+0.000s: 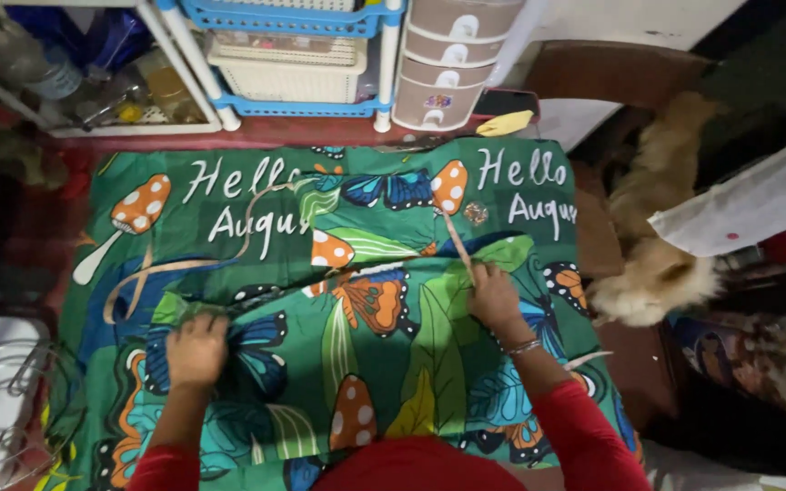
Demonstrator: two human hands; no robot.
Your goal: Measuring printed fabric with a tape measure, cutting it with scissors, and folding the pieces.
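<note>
While both hands press, green printed cloth [347, 300] lies flat.

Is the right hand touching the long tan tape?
Touching. The head view shows the right hand pinching the tan tape against the green cloth.

Reddish floor [256, 135] beneath me — on it lies the spread green printed cloth [366, 300]; along its far edge stand a white-and-blue shelf rack [293, 86] and small drawer unit [448, 68].
</note>
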